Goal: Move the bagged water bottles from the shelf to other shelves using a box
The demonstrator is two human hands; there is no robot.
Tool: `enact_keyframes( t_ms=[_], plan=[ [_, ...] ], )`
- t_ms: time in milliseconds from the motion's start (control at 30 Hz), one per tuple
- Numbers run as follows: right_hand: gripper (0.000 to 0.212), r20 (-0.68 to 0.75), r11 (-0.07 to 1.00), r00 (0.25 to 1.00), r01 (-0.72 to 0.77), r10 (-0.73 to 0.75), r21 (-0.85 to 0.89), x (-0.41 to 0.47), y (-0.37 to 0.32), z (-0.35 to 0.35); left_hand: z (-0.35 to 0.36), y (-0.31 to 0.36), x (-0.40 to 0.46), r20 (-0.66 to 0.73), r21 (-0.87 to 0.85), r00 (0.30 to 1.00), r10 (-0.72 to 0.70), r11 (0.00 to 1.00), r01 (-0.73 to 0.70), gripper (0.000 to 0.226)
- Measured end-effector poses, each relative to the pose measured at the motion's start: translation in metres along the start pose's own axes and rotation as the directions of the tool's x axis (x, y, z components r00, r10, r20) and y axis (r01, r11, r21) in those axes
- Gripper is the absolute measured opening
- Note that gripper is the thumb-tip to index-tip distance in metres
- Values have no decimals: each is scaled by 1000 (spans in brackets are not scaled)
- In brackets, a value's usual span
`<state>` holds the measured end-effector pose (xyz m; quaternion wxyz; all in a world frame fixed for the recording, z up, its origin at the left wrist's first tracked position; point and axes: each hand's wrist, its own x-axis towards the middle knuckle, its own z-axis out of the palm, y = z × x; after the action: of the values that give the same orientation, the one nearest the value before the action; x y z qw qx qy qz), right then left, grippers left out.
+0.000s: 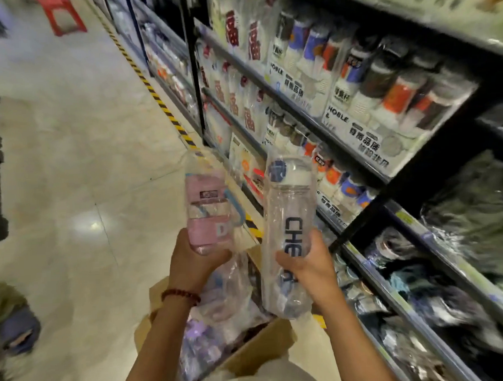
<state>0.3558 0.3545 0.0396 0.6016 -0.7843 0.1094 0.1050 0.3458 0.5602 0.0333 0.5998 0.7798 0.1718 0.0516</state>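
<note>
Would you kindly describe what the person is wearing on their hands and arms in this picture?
Both forearms are bare, with no sleeves reaching them and no gloves on either hand. The left hand has a bracelet of small round dark reddish-brown beads around its wrist. The right hand shows no bracelet, watch or ring in this view.
</note>
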Motion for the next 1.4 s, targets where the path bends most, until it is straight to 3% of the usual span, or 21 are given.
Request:
enact_keyframes(
  t_ms=[167, 267, 367, 500, 800, 967, 1200, 1400],
  plan=[
    [57, -188, 994, 982, 24, -4, 105, -52, -1, -11, -4, 21, -24, 149, -14, 988, 52, 999, -50, 72],
    [51, -276, 987, 961, 46, 0, 157, -90, 5, -15, -4, 27, -43, 206, -26, 974, 92, 996, -88, 66],
    [47, -361, 975, 932, 46, 38, 219, -126, 14, -21, 5, 32, -58, 282, -52, 953, 110, 994, -99, 78],
    [47, -495, 973, 868, 74, 44, 216, -169, 26, -37, 28, 39, -78, 439, -85, 884, 159, 987, -135, 82],
    [48, -709, 963, 702, 138, 71, 233, -233, 44, -107, 109, 88, -134, 642, -198, 711, 286, 958, -206, 90],
    [50, -772, 961, 633, 171, 61, 217, -252, 50, -174, 174, 134, -165, 678, -267, 645, 353, 935, -231, 73],
    [49, -791, 978, 608, 197, -64, 73, -258, 33, -287, 270, 198, -174, 686, -325, 550, 477, 877, -354, 87],
    [54, -758, 969, 638, 245, -137, 32, -227, 14, -358, 318, 254, -167, 657, -359, 550, 516, 855, -374, 69]
  ],
)
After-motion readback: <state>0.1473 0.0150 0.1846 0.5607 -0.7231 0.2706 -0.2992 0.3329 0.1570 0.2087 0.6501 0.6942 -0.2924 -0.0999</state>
